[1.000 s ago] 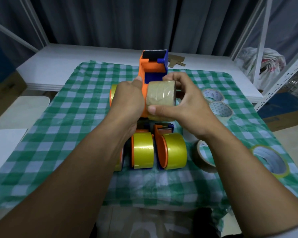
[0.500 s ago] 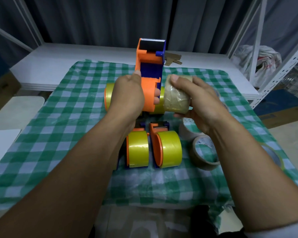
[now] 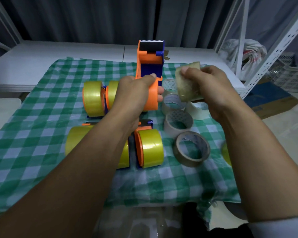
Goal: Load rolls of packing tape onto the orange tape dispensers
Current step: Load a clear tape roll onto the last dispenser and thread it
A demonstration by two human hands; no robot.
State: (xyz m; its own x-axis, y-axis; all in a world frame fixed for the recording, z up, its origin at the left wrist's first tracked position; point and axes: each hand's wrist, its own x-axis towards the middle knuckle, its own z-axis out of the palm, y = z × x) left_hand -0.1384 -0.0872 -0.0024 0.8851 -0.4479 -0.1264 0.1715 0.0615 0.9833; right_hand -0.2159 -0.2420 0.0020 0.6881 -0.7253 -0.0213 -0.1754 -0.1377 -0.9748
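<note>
**Dispenser's up, roll still not on it**

Head cam: the left hand [image 3: 132,93] has its fingers curled round the lower part of an orange tape dispenser [image 3: 149,66], thumb laid along the top. It's holding it up off the checked cloth [image 3: 41,134] with the toothed blade end pointing away. The right hand [image 3: 212,86] pinches a brownish tape roll [image 3: 186,86], thumb on the near face and the other fingers wrapped behind. The roll is in the air just right of the dispenser, not touching it, so I'd say it isn't loaded yet.

What could go wrong: the hub is hidden behind the left hand from here, so the roll could go on crooked or catch on the side plate. A slip from that pinch would drop it onto the loose rolls [image 3: 178,123] lying close together right below. Loaded dispensers [image 3: 150,148] with yellow tape sit under the left forearm, easy to bump on the way down. Further off there's a white shelf frame [image 3: 272,54] and a plastic bag [image 3: 244,50], both well out of the way
</note>
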